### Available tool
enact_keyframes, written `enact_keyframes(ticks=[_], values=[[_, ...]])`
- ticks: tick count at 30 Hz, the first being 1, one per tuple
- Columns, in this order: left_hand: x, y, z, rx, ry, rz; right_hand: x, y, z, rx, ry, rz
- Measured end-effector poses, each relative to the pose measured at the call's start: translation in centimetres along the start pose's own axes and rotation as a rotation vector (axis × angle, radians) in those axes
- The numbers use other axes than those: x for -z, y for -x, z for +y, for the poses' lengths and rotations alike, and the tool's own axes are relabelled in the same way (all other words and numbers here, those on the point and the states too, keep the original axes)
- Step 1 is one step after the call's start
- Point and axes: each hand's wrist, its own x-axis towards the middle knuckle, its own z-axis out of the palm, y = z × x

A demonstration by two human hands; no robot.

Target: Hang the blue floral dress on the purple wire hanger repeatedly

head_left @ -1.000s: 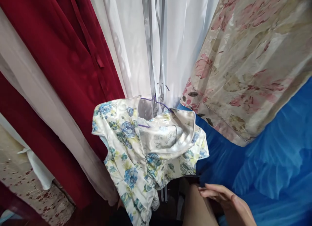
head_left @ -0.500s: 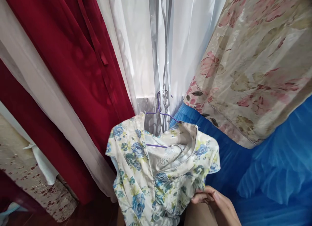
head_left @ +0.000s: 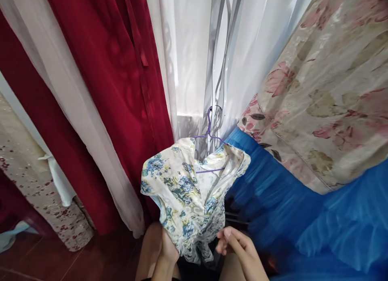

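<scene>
I see a small floral dress (head_left: 184, 192), white with blue roses, hanging on a thin purple hanger (head_left: 209, 141) whose hook catches on a shiny silver strip (head_left: 216, 83) between the curtains. My left hand (head_left: 168, 250) is low in the frame, its grip closed on the lower hem of the dress, bunching the fabric against the fingers. My right hand (head_left: 238, 246) sits just beside the hem on the other side, fingers loosely curled and partly spread, pinching nothing that I can make out; I cannot tell whether a fingertip touches the cloth. To the left of the dress hangs a deep red garment (head_left: 121, 91), with a sheer white drape (head_left: 69, 123) across it. To the right lies a blue tulle skirt (head_left: 303, 216), with a pale fabric printed in pink flowers (head_left: 327, 91) above it. A dark wooden floor (head_left: 60, 265) shows at lower left.
</scene>
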Motion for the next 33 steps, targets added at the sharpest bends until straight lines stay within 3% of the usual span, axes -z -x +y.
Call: enact_keyframes(ticks=[3, 6, 11, 17, 22, 27, 30, 33], values=[[0.9, 1.2, -0.8, -0.089, -0.102, 0.152, -1.5, -0.9, -0.2, 0.033, -0.014, 0.005], [1.0, 2.0, -1.5, -0.084, -0.194, 0.270, -2.4, -1.9, -0.9, 0.075, 0.022, 0.016], [-0.1, 3.2, -2.3, -0.028, -0.270, 0.243, -2.3, -2.8, -1.9, 0.139, 0.159, 0.032], [-1.2, 4.9, -2.1, 0.062, -0.446, 0.290, -2.0, -1.6, -3.2, 0.199, 0.277, 0.020], [-2.3, 5.3, -3.5, 0.071, -0.461, 0.326, -2.0, -0.6, -4.2, 0.267, 0.274, 0.068], [-2.4, 4.8, -4.7, -0.036, -0.457, 0.436, -1.8, 0.7, -4.3, 0.270, 0.185, 0.141], [-1.6, 4.4, -4.6, -0.131, -0.576, 0.414, -1.6, 1.7, -3.7, 0.282, 0.155, 0.194], [-0.6, 4.6, -4.5, -0.432, -0.776, 0.452, -1.4, 2.3, -2.7, 0.285, 0.133, 0.226]])
